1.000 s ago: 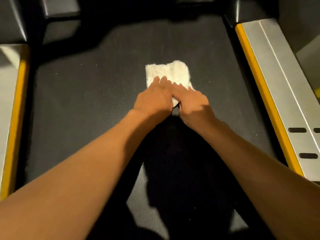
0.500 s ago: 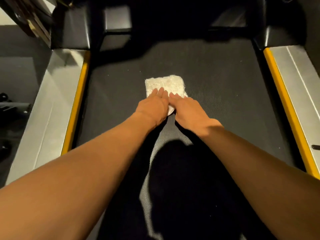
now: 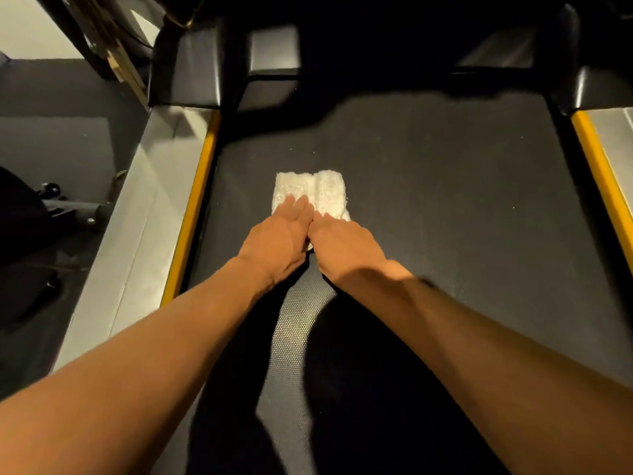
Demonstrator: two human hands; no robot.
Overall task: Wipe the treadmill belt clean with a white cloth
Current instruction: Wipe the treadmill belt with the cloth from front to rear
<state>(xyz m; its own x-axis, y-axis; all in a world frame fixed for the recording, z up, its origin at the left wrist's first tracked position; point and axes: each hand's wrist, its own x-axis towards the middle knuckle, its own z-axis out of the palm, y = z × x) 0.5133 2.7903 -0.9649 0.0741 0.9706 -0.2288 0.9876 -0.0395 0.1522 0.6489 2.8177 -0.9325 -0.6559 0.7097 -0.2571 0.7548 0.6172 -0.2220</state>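
A folded white cloth [image 3: 310, 190] lies flat on the dark treadmill belt [image 3: 445, 200], left of the belt's middle. My left hand [image 3: 279, 240] and my right hand [image 3: 344, 246] sit side by side on the cloth's near half, fingers stretched forward and pressing it down. The far half of the cloth shows beyond my fingertips; the near edge is hidden under my palms. Both forearms reach in from the bottom of the view and cast a dark shadow on the belt.
Yellow strips [image 3: 191, 221] [image 3: 597, 169] with grey side rails [image 3: 144, 234] border the belt left and right. A black motor cover [image 3: 274, 53] closes the far end. Dark equipment [image 3: 51, 207] stands on the floor to the left.
Both hands have slid the cloth leftward across the belt, nearer the left yellow strip. The view has swung left, so the left rail and floor now show.
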